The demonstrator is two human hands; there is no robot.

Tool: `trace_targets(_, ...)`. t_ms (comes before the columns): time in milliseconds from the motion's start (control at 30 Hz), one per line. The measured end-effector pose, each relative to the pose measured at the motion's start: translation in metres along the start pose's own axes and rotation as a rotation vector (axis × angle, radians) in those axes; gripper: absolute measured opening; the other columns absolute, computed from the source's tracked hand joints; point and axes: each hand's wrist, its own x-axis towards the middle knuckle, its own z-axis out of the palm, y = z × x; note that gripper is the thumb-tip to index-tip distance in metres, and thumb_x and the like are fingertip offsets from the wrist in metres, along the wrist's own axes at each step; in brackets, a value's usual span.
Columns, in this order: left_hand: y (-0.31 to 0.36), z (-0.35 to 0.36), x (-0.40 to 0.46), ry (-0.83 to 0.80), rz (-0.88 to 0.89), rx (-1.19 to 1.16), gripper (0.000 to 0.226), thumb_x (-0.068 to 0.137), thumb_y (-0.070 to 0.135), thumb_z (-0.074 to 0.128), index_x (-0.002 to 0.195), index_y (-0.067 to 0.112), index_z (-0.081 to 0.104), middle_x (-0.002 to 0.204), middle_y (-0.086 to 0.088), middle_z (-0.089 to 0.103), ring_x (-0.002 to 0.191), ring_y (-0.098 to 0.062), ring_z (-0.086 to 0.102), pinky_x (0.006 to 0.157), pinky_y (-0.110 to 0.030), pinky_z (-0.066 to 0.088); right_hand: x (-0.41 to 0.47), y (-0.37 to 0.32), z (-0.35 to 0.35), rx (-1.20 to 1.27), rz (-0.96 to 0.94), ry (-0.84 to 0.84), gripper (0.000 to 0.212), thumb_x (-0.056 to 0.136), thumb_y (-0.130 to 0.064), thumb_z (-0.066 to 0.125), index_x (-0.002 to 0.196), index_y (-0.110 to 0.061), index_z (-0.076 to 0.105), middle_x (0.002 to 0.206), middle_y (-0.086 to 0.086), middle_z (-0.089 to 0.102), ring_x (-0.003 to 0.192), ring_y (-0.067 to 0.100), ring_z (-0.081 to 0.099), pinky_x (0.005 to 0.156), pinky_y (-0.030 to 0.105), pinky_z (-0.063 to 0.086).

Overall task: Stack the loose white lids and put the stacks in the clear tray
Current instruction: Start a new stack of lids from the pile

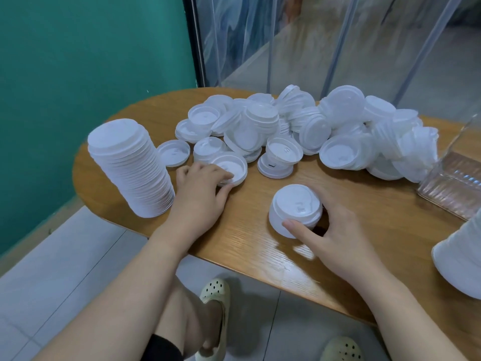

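A heap of loose white lids covers the back of the wooden table. My left hand pinches an upturned lid at the near left edge of the heap, fingers inside it and thumb under its rim. My right hand grips a short stack of lids standing on the table in front of me. A tall leaning stack of lids stands at the table's left end. The clear tray lies at the right edge, partly cut off.
Another stack of white lids pokes in at the right edge near the tray. A teal wall is on the left and clear plastic curtain strips hang behind the table. My knee and two perforated clogs show below the table's front edge.
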Motion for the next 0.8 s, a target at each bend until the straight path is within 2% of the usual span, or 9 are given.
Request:
trace_targets(100, 0.001, -0.002, 0.002, 0.005, 0.003, 0.071, 0.015, 0.099, 0.026, 0.065, 0.109, 0.026, 0.077, 0.11, 0.012, 0.068, 0.113, -0.016, 0.051, 0.095, -0.031, 0.015, 0.0, -0.001, 0.0, 0.0, 0.016, -0.004, 0.083, 0.077, -0.06, 0.078, 0.15, -0.041, 0.045, 0.127, -0.035, 0.055, 0.121, -0.016, 0.048, 0.089, 0.001, 0.036)
trace_targets(300, 0.004, -0.004, 0.002, -0.008, 0.002, 0.047, 0.001, 0.094, 0.029, 0.071, 0.093, 0.029, 0.07, 0.093, 0.018, 0.06, 0.106, -0.011, 0.048, 0.095, -0.027, 0.015, -0.001, 0.0, -0.001, 0.005, 0.024, -0.018, 0.083, 0.078, -0.057, 0.08, 0.151, -0.04, 0.044, 0.133, -0.031, 0.056, 0.126, -0.009, 0.049, 0.091, 0.005, 0.036)
trace_targets(333, 0.004, -0.004, 0.002, -0.002, 0.003, 0.024, 0.006, 0.093, 0.03, 0.072, 0.09, 0.03, 0.067, 0.09, 0.019, 0.059, 0.103, -0.009, 0.047, 0.095, -0.027, 0.015, -0.001, 0.001, -0.001, 0.005, 0.025, -0.019, 0.083, 0.078, -0.058, 0.08, 0.151, -0.04, 0.045, 0.133, -0.031, 0.056, 0.127, -0.009, 0.049, 0.091, 0.006, 0.036)
trace_targets(433, 0.005, -0.004, 0.0, -0.001, 0.002, -0.079, 0.019, 0.09, 0.033, 0.076, 0.082, 0.035, 0.059, 0.085, 0.021, 0.056, 0.098, -0.004, 0.045, 0.096, -0.025, 0.017, 0.0, 0.0, -0.001, -0.001, 0.025, -0.016, 0.083, 0.077, -0.059, 0.079, 0.15, -0.04, 0.045, 0.13, -0.033, 0.055, 0.126, -0.009, 0.048, 0.092, 0.006, 0.035)
trace_targets(533, 0.01, -0.004, -0.003, -0.009, 0.025, -0.198, 0.019, 0.089, 0.033, 0.077, 0.084, 0.032, 0.059, 0.09, 0.019, 0.058, 0.098, -0.002, 0.046, 0.096, -0.024, 0.023, 0.0, -0.001, -0.002, 0.008, 0.018, -0.016, 0.084, 0.077, -0.059, 0.079, 0.151, -0.038, 0.045, 0.134, -0.026, 0.058, 0.128, -0.005, 0.05, 0.097, 0.011, 0.036)
trace_targets(667, 0.025, -0.012, -0.01, -0.03, -0.031, -0.467, 0.011, 0.092, 0.028, 0.075, 0.093, 0.026, 0.064, 0.097, 0.017, 0.065, 0.102, 0.002, 0.053, 0.083, -0.007, 0.036, -0.002, 0.0, -0.002, 0.029, 0.014, -0.018, 0.082, 0.077, -0.058, 0.079, 0.15, -0.038, 0.047, 0.133, -0.026, 0.06, 0.128, -0.005, 0.052, 0.102, 0.018, 0.041)
trace_targets(733, 0.031, -0.014, -0.013, -0.013, -0.084, -0.626, 0.011, 0.093, 0.024, 0.075, 0.099, 0.027, 0.066, 0.095, 0.016, 0.069, 0.097, 0.0, 0.06, 0.086, -0.015, 0.045, -0.002, -0.001, -0.003, 0.029, 0.016, -0.02, 0.082, 0.077, -0.059, 0.079, 0.149, -0.039, 0.047, 0.133, -0.027, 0.06, 0.128, -0.005, 0.051, 0.1, 0.016, 0.04)
trace_targets(800, 0.033, -0.014, -0.011, -0.01, -0.133, -0.769, 0.02, 0.093, 0.02, 0.076, 0.108, 0.028, 0.064, 0.092, 0.007, 0.074, 0.091, -0.012, 0.068, 0.089, -0.034, 0.054, -0.003, -0.001, -0.003, 0.025, 0.016, -0.016, 0.083, 0.076, -0.061, 0.078, 0.149, -0.04, 0.046, 0.133, -0.027, 0.059, 0.128, -0.005, 0.051, 0.098, 0.014, 0.04)
